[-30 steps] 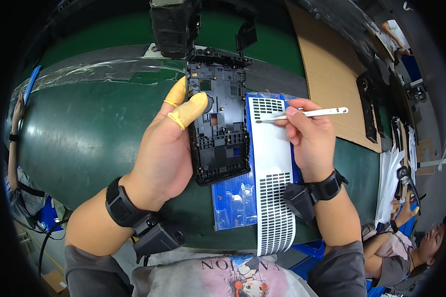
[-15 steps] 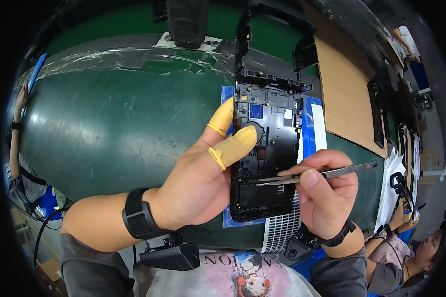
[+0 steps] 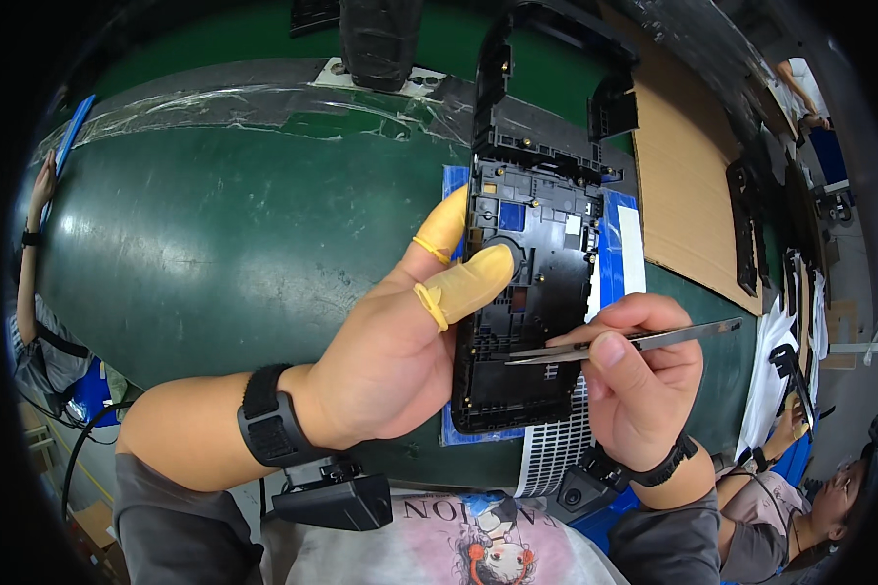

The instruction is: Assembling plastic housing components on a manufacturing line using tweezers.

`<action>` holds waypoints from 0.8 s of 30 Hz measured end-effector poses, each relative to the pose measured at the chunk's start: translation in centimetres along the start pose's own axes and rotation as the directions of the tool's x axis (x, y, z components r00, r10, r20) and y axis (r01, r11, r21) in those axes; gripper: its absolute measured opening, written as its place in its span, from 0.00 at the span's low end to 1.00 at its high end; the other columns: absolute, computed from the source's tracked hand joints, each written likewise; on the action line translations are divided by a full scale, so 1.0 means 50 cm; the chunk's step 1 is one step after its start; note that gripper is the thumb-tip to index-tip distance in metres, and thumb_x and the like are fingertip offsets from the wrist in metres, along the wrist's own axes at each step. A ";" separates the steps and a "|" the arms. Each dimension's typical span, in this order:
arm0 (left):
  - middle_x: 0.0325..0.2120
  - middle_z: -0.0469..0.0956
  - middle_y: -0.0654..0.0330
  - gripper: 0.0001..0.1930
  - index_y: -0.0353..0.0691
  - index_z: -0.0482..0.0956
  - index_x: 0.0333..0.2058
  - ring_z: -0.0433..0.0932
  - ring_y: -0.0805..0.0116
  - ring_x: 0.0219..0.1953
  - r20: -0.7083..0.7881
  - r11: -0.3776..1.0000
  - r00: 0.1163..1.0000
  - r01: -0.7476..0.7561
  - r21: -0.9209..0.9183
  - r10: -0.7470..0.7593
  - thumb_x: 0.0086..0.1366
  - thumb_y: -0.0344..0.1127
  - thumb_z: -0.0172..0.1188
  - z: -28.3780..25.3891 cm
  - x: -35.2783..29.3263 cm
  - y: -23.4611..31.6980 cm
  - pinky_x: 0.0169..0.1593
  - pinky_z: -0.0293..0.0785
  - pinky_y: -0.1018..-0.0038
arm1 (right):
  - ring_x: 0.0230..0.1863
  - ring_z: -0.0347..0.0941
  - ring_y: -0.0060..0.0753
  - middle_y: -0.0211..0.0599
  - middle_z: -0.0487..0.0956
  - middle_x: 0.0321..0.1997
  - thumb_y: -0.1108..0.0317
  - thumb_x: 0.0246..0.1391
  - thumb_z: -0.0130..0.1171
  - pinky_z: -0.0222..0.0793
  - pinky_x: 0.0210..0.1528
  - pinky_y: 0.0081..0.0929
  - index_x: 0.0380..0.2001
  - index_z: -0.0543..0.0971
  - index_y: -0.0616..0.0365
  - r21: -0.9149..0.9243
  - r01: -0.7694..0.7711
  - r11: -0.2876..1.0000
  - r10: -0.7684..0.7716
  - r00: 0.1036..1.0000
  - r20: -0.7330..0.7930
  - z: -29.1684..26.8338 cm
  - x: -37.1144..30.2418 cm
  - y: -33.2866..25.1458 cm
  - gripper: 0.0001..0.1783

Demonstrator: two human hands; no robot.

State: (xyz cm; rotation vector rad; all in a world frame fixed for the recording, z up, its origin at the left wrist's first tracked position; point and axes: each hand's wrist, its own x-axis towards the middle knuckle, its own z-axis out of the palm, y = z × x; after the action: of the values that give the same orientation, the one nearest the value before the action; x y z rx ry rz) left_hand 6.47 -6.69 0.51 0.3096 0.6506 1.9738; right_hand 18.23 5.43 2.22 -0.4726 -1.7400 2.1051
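My left hand point(image 3: 385, 341), with yellow finger cots on the thumb and a finger, grips a long black plastic housing point(image 3: 546, 268) by its left side. The thumb presses on the housing's inner face, which carries ribs, brass-coloured inserts and small cut-outs. At its far end is an open frame section. My right hand point(image 3: 644, 380) pinches a pair of metal tweezers point(image 3: 668, 336) between thumb and fingers. Their tips lie over the lower part of the housing; whether they touch it or hold anything small, I cannot tell.
Beneath the housing lie a blue-edged pad point(image 3: 615, 249) and a white perforated strip point(image 3: 546, 458) on the green table point(image 3: 215, 244). A cardboard sheet point(image 3: 683, 166) and black parts point(image 3: 746, 224) sit to the right. A black post point(image 3: 380, 44) stands at the back. Other people work at both sides.
The housing's far end has shifted slightly to the right in view. Both hands keep their grips, and the tweezer tips remain over the housing's lower part.
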 end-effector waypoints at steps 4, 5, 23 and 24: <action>0.47 0.63 0.59 0.23 0.45 0.50 0.54 0.66 0.68 0.47 -0.015 1.000 1.000 -0.011 0.007 0.012 0.61 0.38 0.42 -0.001 0.001 -0.002 0.50 0.64 0.70 | 0.20 0.65 0.12 0.39 0.75 0.27 0.78 0.46 0.54 0.59 0.20 0.08 0.34 0.70 0.66 0.009 -0.007 1.000 0.007 1.000 -0.004 0.002 0.001 0.000 0.10; 0.47 0.63 0.59 0.23 0.45 0.50 0.54 0.66 0.68 0.47 -0.014 1.000 1.000 -0.011 0.007 0.011 0.61 0.38 0.42 -0.001 0.001 -0.002 0.50 0.64 0.70 | 0.20 0.65 0.12 0.39 0.75 0.27 0.78 0.46 0.54 0.59 0.20 0.08 0.34 0.70 0.66 0.009 -0.010 1.000 0.010 1.000 -0.010 0.002 0.001 0.000 0.10; 0.47 0.63 0.58 0.24 0.44 0.49 0.55 0.66 0.67 0.47 -0.020 1.000 1.000 -0.005 -0.010 0.005 0.61 0.38 0.43 -0.006 0.000 0.001 0.50 0.64 0.69 | 0.20 0.65 0.13 0.38 0.75 0.26 0.79 0.46 0.54 0.59 0.20 0.08 0.33 0.70 0.66 0.005 0.034 0.999 -0.034 0.999 -0.010 0.007 0.001 0.008 0.09; 0.47 0.63 0.58 0.24 0.44 0.49 0.55 0.66 0.67 0.47 -0.023 1.000 1.000 -0.009 -0.010 0.008 0.61 0.38 0.43 -0.005 -0.001 0.001 0.50 0.65 0.69 | 0.20 0.65 0.13 0.38 0.75 0.26 0.79 0.46 0.54 0.59 0.20 0.08 0.33 0.70 0.66 0.004 0.034 0.999 -0.034 0.999 -0.010 0.007 0.000 0.008 0.09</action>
State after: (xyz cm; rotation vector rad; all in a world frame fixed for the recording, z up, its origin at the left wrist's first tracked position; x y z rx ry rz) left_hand 6.33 -6.82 0.31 0.2846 0.6545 1.9908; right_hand 18.03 5.07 1.90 -0.4485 -1.7255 2.0794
